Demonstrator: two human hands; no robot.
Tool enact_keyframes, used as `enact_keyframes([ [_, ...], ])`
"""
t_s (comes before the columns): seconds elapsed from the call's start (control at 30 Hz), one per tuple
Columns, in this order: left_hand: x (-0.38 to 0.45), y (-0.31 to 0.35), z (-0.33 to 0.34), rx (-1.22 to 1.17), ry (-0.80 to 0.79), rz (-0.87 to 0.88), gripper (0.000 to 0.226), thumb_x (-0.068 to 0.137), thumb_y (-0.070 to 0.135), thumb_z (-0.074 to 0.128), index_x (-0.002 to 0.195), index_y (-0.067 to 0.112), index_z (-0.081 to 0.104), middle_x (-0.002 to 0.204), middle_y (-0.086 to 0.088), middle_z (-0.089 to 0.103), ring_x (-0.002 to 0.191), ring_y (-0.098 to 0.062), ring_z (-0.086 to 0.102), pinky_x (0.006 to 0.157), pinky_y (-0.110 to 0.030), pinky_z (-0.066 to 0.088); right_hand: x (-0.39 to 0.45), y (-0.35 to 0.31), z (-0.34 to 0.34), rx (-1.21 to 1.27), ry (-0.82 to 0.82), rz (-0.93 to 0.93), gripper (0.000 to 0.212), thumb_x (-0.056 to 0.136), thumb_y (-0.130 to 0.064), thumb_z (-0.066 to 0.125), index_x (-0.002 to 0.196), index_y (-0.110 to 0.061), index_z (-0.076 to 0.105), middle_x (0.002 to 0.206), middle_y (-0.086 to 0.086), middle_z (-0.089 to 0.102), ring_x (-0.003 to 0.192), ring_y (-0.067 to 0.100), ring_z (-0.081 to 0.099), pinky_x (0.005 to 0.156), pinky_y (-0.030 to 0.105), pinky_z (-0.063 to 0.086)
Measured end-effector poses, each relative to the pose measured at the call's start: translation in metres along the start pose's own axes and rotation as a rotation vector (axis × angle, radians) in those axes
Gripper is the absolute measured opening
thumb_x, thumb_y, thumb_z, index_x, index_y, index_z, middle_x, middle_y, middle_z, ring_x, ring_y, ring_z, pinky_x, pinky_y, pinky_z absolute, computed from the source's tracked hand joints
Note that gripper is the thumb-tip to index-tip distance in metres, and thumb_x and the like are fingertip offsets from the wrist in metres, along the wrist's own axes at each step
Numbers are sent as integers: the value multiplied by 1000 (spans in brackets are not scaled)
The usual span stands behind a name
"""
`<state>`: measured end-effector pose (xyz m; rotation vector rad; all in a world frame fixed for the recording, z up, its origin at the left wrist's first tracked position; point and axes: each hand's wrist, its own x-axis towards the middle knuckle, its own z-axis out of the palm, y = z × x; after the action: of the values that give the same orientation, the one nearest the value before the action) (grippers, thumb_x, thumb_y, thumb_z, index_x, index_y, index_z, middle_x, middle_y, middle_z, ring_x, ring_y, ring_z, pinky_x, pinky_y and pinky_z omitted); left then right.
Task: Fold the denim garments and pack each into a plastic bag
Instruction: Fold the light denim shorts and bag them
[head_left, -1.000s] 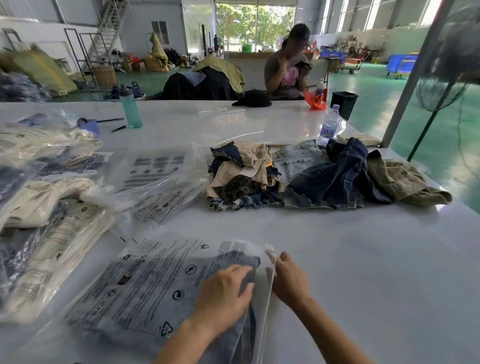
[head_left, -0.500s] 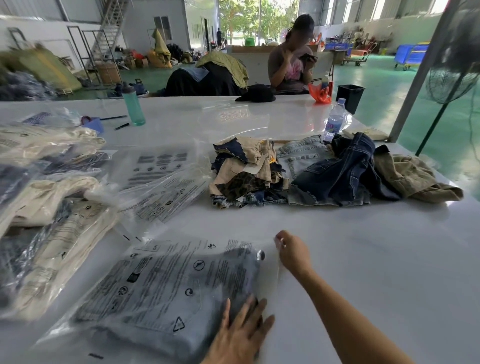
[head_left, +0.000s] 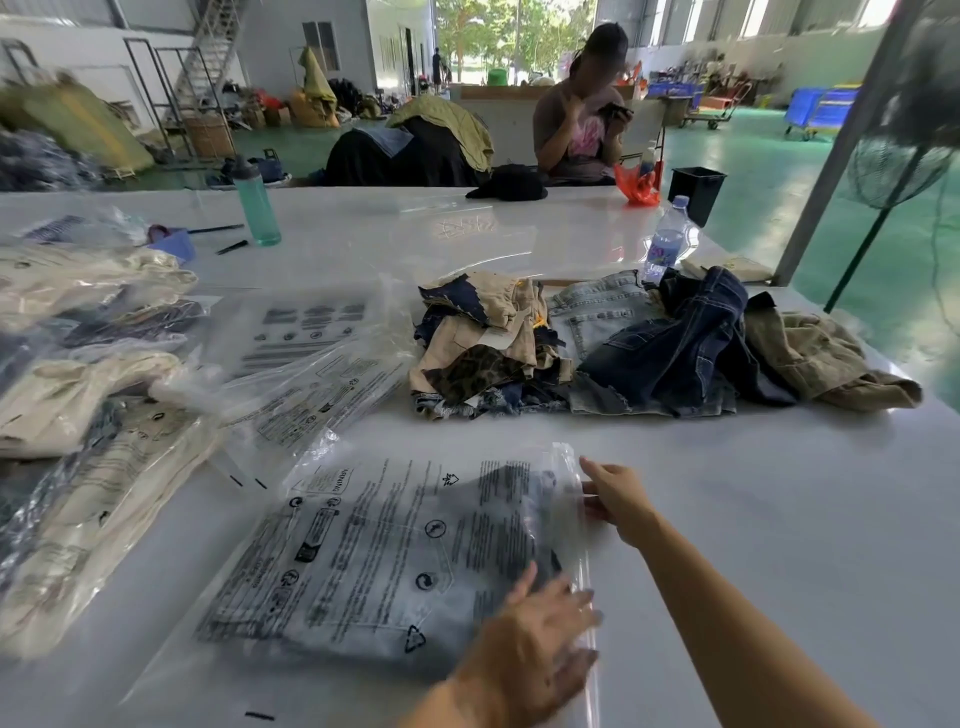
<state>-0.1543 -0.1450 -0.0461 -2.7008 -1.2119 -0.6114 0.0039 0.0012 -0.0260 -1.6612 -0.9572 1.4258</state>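
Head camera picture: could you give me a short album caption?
Left hand flat on a bagged denim garment while right hand works the plastic bag open edge.

Glossy white desk (head_left: 779, 519), smooth, mirroring the window light. Clear, shiny plastic bag (head_left: 395, 545), printed black, wrinkled along its open edge, over faded blue denim (head_left: 363, 623). At 10 o'clock, more crinkly glossy film round cream cloth: packed bags (head_left: 78, 415). At 1 o'clock, heap (head_left: 649, 348) of matt cloth: dark denim with pale stitching, frayed light denim, tan twill, leopard print. Translucent teal plastic flask (head_left: 255, 208); clear plastic bottle (head_left: 667, 241). Polished green floor (head_left: 779, 171).
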Motion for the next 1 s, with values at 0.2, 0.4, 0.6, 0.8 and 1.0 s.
enact_keyframes([
  [0.2, 1, -38, 5, 184, -422, -336, 68, 87, 65, 30, 146, 31, 31, 156, 1, 23, 140, -27, -12, 108, -55, -5, 4, -3, 24, -66, 24, -40, 13, 80, 7, 65, 71, -1, 61, 57, 7, 53, 46, 13, 48, 41, 19, 40],
  [0.4, 13, -46, 6, -1, -218, -237, 48, 94, 54, 31, 113, 32, 68, 128, 5, 61, 122, -28, 55, 104, -67, 29, 8, -17, 27, 259, -86, -57, 17, 96, -15, 56, 98, 2, 57, 83, 12, 58, 71, 24, 59, 65, 31, 52],
  [0.6, 109, -101, -16, -318, -32, -548, 38, 98, 27, 47, 135, 19, 49, 144, 2, 46, 142, -22, 28, 115, -54, 6, -1, -30, 26, 313, 14, -193, 5, 86, -3, 66, 90, -1, 67, 75, 9, 63, 67, 18, 57, 69, 27, 51],
  [0.8, 156, -122, -24, -764, -264, -594, 9, 88, 15, 65, 95, 10, 68, 88, -5, 71, 83, -16, 67, 88, -39, 54, -12, -29, 10, 250, 27, -303, 16, 85, -6, 68, 97, 3, 67, 72, 12, 68, 62, 20, 62, 75, 36, 56],
  [1.0, 156, -120, -21, -917, -59, -618, 7, 91, 5, 60, 84, 6, 63, 67, -6, 63, 60, -16, 58, 61, -24, 55, -16, -37, 19, 166, 70, -344, 17, 88, -9, 66, 101, 1, 66, 71, 9, 67, 54, 10, 60, 61, 24, 55],
])
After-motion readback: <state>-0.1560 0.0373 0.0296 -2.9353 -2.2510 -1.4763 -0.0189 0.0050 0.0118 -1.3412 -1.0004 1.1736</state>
